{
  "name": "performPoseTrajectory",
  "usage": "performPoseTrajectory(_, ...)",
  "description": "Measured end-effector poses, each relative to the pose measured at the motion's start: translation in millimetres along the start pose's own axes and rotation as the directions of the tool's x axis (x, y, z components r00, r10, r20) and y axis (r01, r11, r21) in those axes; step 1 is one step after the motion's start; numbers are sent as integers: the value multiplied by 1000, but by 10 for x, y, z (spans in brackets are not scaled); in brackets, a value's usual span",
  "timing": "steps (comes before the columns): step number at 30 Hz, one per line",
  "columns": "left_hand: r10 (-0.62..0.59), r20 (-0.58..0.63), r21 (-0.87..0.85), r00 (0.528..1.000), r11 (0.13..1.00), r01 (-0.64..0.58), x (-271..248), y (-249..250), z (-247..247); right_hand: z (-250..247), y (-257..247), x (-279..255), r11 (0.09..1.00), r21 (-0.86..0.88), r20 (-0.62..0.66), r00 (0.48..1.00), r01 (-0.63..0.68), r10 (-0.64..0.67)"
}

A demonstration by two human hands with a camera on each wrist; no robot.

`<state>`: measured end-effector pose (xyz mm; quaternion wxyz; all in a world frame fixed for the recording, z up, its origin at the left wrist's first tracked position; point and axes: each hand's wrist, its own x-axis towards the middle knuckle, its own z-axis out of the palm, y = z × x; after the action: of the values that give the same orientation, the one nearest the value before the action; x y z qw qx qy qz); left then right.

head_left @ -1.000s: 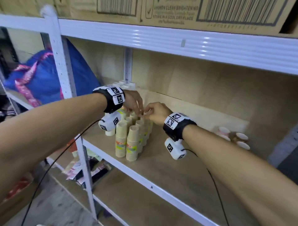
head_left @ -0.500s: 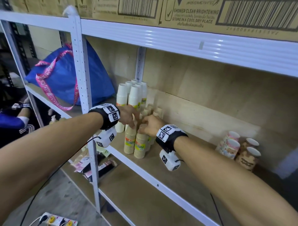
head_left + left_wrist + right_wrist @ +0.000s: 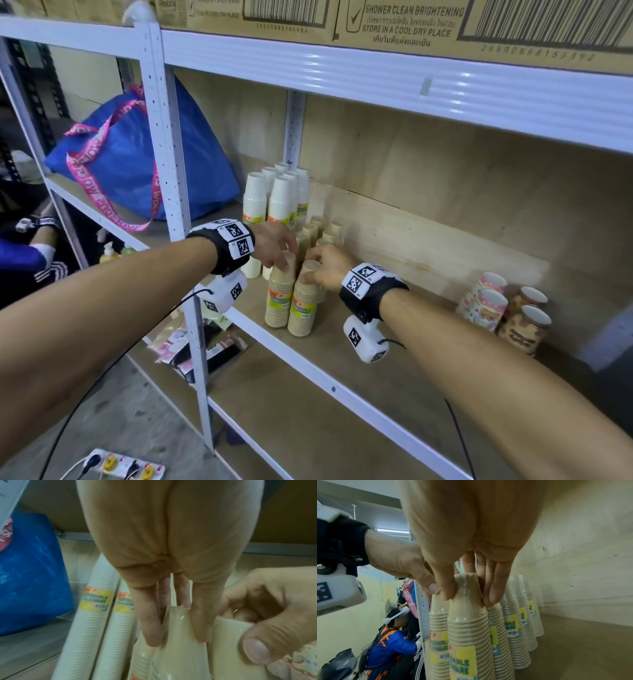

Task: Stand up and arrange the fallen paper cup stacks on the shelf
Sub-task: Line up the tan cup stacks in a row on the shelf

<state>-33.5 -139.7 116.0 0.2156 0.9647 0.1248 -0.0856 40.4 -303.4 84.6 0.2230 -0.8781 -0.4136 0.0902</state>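
Several tan paper cup stacks stand upright in two rows on the wooden shelf. My left hand pinches the wrapped top of the front left tan stack, which the left wrist view shows between thumb and fingers of my left hand. My right hand grips the top of the front right tan stack; in the right wrist view my right hand closes round that stack. Tall white cup stacks stand behind. Patterned cup stacks at the right appear to lie on their sides.
A blue bag with a pink strap fills the neighbouring bay behind the white upright post. Cardboard boxes sit on the shelf above. A power strip lies on the floor. Another person crouches at the left.
Both hands have come forward along the tan rows, from the stacks in the middle to the two front stacks. My view has pulled back and to the right.
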Motion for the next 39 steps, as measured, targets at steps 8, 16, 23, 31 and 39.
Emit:
performPoseTrajectory(8,107,62,29,992,994,-109,167,512,-82,-408,370,-133,993,64,16,995,-102,102)
performPoseTrajectory(16,224,4,97,974,970,-224,548,1083,-143,-814,810,-210,960,27,-85,956,-280,281)
performPoseTrajectory(23,296,-59,104,953,952,-289,1029,1410,-28,-1069,1154,-247,911,-14,-207,893,-411,400)
performPoseTrajectory(31,367,-103,126,925,927,-354,1561,1739,82,-1136,1521,-31,838,36,-339,782,-544,522)
performPoseTrajectory(39,338,-101,80,936,940,-331,2045,1852,90,-1209,1837,310,813,3,-330,767,-582,550)
